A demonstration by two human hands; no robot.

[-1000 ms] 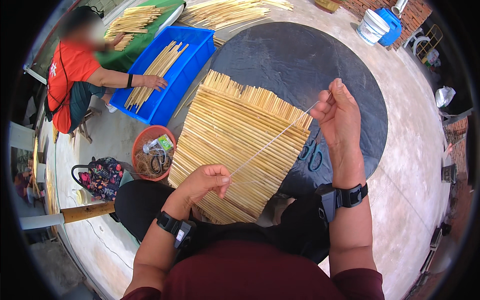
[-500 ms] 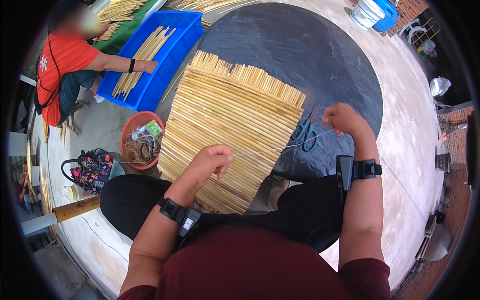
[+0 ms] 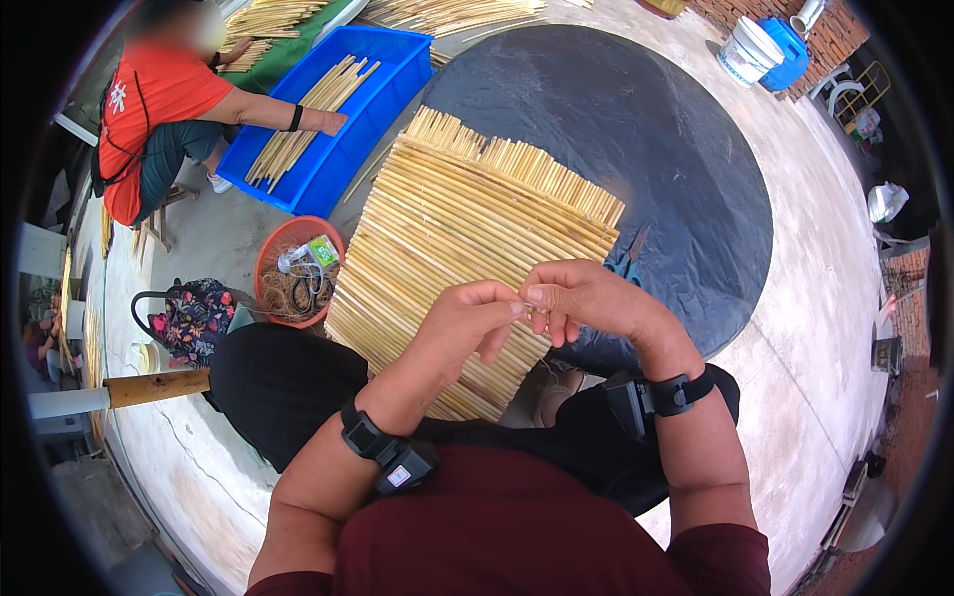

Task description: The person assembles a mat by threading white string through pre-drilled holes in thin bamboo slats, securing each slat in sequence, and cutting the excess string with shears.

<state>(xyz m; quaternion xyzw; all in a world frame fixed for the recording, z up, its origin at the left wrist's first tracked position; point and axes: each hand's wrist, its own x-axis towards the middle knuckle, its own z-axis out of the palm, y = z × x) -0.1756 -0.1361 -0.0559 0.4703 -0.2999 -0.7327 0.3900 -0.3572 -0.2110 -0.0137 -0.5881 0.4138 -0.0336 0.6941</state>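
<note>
Mat (image 3: pixel 467 228): rows of pale sticks, directly before the person, near end by the knees, right side covering part of the black round sheet (image 3: pixel 686 149) in my view.
Stick direction: I read the long axis as running upper left to lower right; a strip of short stick ends lines the far edge, pointing away from the person.
Left hand (image 3: pixel 472 323): above the mat; thumb and forefinger pressed together on pale thread (image 3: pixel 528 307), other fingers loosely curled.
Right hand (image 3: pixel 586 298): over the mat's right side; thumb and forefinger pinching at the same spot, remaining fingers bent downward.
Thread detail: I make out only a short bit, between the meeting fingertips.
Scissors (image 3: pixel 625 268): just beyond the right hand, partly hidden.
Orange basket (image 3: pixel 286 227): left of the mat, holding tangled string.
</note>
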